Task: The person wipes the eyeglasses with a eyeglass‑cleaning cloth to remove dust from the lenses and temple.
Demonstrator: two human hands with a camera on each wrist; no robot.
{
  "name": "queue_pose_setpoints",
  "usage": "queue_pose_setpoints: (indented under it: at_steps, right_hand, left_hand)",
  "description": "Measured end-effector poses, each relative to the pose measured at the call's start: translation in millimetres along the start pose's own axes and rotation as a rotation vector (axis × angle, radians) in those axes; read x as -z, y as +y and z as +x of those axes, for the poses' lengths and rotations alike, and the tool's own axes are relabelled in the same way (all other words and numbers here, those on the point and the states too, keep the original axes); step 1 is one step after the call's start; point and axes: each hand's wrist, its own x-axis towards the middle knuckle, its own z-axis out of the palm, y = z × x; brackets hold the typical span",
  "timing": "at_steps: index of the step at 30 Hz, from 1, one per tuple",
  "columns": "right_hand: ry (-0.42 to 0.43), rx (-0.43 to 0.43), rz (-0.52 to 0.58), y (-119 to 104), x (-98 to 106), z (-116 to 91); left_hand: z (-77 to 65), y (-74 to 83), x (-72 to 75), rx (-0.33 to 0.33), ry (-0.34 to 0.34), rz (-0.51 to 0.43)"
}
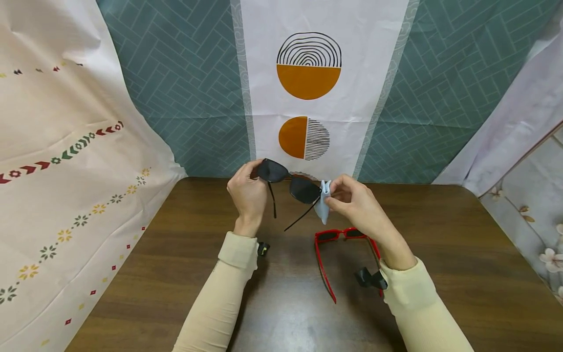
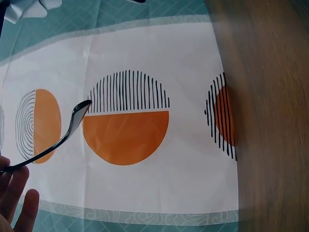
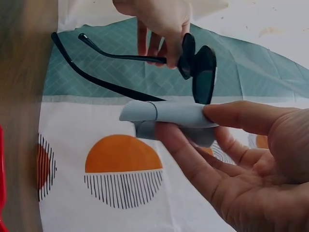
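Observation:
Black sunglasses [image 1: 303, 190] are held up above the far side of the table, their temples pointing back toward me. My left hand [image 1: 250, 195] grips them at the left end of the frame, fingers and thumb by the hinge. At the frame's right end, my right hand [image 1: 360, 203] pinches a folded light blue cloth [image 1: 323, 208]. In the right wrist view the cloth [image 3: 178, 113] lies doubled between thumb and fingers, overlapping the near lens and temple. One temple [image 2: 72, 125] crosses the left wrist view, beside the left fingers [image 2: 14, 193].
Red-framed sunglasses [image 1: 338, 232] with dark lenses lie unfolded on the brown wooden table [image 1: 154, 274], partly under the right forearm. A green and white patterned cloth [image 1: 211, 98] hangs behind the table's far edge. Pale fabric [image 1: 66, 195] hangs along the left.

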Motion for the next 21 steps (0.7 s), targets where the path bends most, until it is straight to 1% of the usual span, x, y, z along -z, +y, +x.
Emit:
queue_pose_setpoints:
  at_steps: [3, 5, 10, 12, 15, 21]
  right_hand:
    - [0.017, 0.024, -0.006, 1.9, -1.1, 1.9]
    - [0.042, 0.046, -0.002, 3.1, -1.8, 3.1]
    - [0.167, 0.127, 0.02, 4.7, -2.7, 4.3]
    - [0.217, 0.169, 0.04, 4.4, -2.7, 4.4]
    - [0.262, 0.215, 0.073, 3.3, -1.9, 4.0]
    - [0.332, 0.26, 0.08, -0.2, 7.4, 0.9]
  left_hand:
    - [0.0, 1.2, -0.7, 0.013, -0.003, -0.02]
    - [0.0, 2.3, -1.1, 0.023, -0.002, -0.039]
    - [-0.2, 4.1, -1.9, 0.037, -0.034, -0.104]
    - [-0.8, 4.1, -2.4, 0.041, -0.065, -0.125]
    - [-1.8, 3.6, -3.0, 0.037, -0.119, -0.13]
    - [-3.8, 3.2, -4.5, -0.009, -0.248, -0.139]
